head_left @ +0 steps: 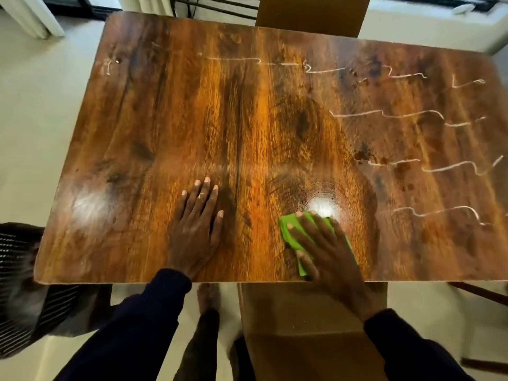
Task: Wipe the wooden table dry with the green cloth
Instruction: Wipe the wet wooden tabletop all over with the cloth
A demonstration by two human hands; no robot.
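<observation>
Left hand (pixel 196 224) laid flat on worktop (pixel 178 111), fingers straight, nothing held. Right hand (pixel 323 248) spread flat, pressed on cloth (pixel 288 226) near front edge, right of centre; cloth mostly covered by palm. Left and middle areas judged wiped. Pale wet streaks (pixel 384 115) seen across right side and far edge: roughly half judged outstanding.

Most of the green cloth (pixel 287 221) lies hidden under the right hand (pixel 325 250), only strips showing round the fingers. The right end of the wooden table (pixel 192 119) is cut off by the picture's right edge, and the brown chair back (pixel 310 12) at its far side by the top edge. The dark striped thing (pixel 16 251) at near left is blurred, cropped and cannot be identified.
</observation>
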